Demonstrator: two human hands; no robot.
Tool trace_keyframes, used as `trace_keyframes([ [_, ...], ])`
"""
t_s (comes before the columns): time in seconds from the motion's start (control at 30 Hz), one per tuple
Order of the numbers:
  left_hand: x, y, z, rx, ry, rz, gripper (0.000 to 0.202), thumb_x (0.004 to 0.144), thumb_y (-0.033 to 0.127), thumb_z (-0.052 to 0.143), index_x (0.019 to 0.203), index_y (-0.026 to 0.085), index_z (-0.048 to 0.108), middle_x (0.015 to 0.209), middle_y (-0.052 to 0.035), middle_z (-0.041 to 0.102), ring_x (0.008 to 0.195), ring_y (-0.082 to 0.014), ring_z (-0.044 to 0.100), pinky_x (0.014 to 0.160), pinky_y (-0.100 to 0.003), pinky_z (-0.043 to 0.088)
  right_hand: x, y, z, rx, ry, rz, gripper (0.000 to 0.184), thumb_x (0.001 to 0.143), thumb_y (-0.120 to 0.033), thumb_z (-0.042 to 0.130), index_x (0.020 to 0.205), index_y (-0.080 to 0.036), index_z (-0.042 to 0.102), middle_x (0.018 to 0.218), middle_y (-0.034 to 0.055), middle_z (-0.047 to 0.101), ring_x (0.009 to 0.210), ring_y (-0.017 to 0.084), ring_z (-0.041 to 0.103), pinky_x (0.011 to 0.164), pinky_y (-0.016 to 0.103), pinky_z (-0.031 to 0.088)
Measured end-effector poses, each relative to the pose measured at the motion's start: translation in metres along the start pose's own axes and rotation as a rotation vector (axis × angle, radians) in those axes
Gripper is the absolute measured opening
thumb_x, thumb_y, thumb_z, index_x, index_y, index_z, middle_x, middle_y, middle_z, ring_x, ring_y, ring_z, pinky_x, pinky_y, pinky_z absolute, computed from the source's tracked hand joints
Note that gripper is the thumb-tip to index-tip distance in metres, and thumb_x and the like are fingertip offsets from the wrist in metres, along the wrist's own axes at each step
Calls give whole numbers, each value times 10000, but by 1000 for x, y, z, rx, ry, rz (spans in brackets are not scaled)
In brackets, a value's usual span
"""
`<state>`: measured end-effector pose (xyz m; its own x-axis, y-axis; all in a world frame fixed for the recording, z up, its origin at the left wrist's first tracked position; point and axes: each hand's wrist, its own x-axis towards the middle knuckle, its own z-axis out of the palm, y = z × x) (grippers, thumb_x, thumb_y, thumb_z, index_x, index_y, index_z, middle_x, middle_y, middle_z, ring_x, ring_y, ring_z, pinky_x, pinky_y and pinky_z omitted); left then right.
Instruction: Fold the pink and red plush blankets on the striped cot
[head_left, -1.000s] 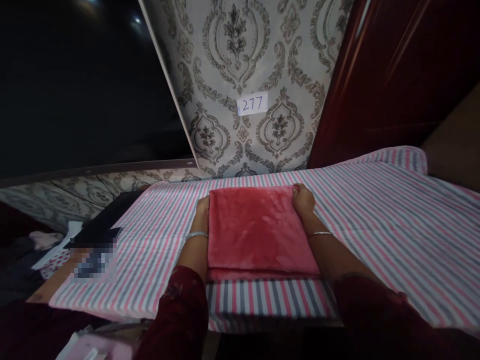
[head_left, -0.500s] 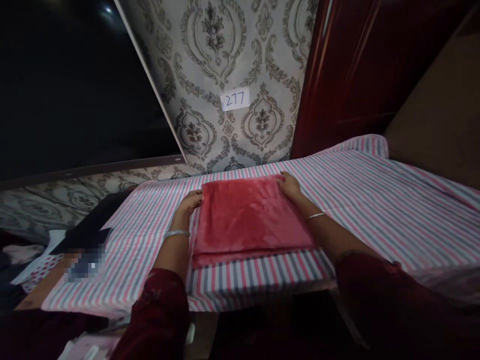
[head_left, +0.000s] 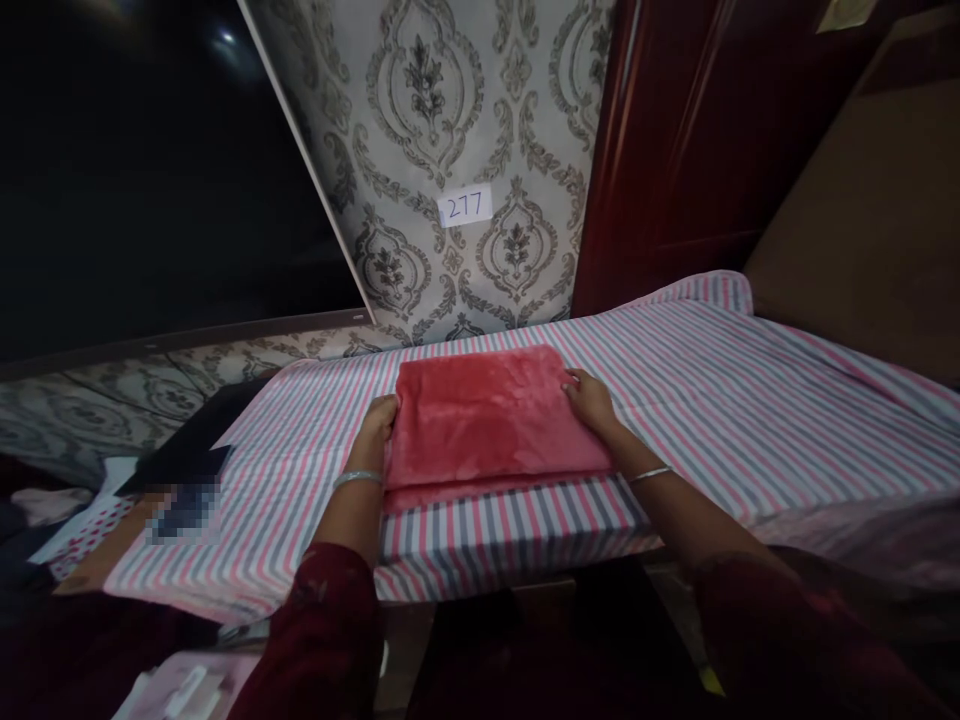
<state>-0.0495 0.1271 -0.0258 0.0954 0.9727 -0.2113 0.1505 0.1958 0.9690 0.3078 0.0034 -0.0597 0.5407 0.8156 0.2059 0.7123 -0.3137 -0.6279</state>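
Observation:
A folded red plush blanket point(head_left: 480, 420) lies on the striped cloth, its layers showing along the near edge. My left hand point(head_left: 380, 415) grips the blanket's left side, fingers curled at the edge and partly hidden. On the opposite side, my right hand point(head_left: 590, 398) is closed on the right edge, thumb and fingers pinching the plush. Both forearms reach in from below, each with a bracelet at the wrist.
Pink, grey and white striped cloth point(head_left: 690, 400) covers the table. Patterned wallpaper with a paper label "277" point(head_left: 465, 205) is behind it. A large dark screen point(head_left: 165, 170) stands left, a dark red wooden panel point(head_left: 667, 150) right. Clothes lie at the lower left.
Both hands have slid from near the blanket's far corners toward me along its sides. The fingers have curled in more, and the far right corner now shows uncovered. The camera view has shifted slightly.

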Motion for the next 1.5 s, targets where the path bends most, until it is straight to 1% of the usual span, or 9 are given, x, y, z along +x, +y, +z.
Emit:
trace_keyframes([
  [0.17,-24,2,-17,57,-141,-9,393,424,267,854,781,147,741,651,-39,715,654,-207,674,539,-241,455,-23,8,-12,78,-8,-13,511,915,-283,558,1402,-132,584,943,94,738,881,254,676,774,311,483],
  [0.37,-55,-23,-26,54,-264,-62,383,369,258,890,698,160,720,675,-51,732,703,-226,693,650,-287,522,-68,40,-12,235,54,-91,561,859,-397,575,1361,-150,611,798,43,670,729,226,607,692,315,460],
  [0.57,-72,-35,-24,-93,-137,-39,256,506,327,826,628,177,658,587,-8,668,591,-157,613,570,-256,480,-84,53,-11,317,34,-131,593,862,-424,551,1391,-157,580,815,36,667,683,207,558,672,319,453],
  [0.7,-84,-42,-27,-119,-97,-14,281,525,366,830,623,190,634,573,7,638,613,-157,611,587,-254,475,-91,55,-12,357,74,-145,592,865,-453,518,1365,-148,600,815,41,660,674,204,540,674,325,451],
  [0.77,-92,-45,-27,-122,-115,-10,333,498,382,867,661,180,659,631,-13,672,658,-171,638,647,-271,496,-97,56,-13,378,91,-144,614,860,-488,520,1361,-144,601,780,28,635,661,198,536,667,321,444],
  [0.93,-114,-47,-29,-85,-267,15,467,453,411,924,808,168,742,870,-88,758,891,-268,705,842,-352,525,-117,60,-17,411,110,-131,703,821,-589,581,1379,-161,596,742,-10,567,633,178,512,629,303,421],
  [1.03,-119,-49,-29,-17,-226,113,385,472,368,907,773,186,749,967,-83,761,994,-279,683,852,-322,516,-122,63,-19,392,122,-138,677,793,-574,615,1339,-175,632,709,-24,527,614,168,478,614,297,402],
  [1.23,-120,-57,-32,-150,-142,116,353,556,394,841,806,169,731,822,-72,742,913,-261,688,781,-315,507,-120,68,-14,489,125,-110,613,834,-523,571,1330,-167,623,631,-62,403,562,151,399,557,281,332],
  [1.5,-130,-70,-37,32,-118,305,305,668,450,813,813,189,750,1151,-89,697,1119,-251,615,933,-285,468,-126,64,-14,535,168,-120,579,845,-524,590,1296,-163,633,645,-68,378,580,140,404,587,281,357],
])
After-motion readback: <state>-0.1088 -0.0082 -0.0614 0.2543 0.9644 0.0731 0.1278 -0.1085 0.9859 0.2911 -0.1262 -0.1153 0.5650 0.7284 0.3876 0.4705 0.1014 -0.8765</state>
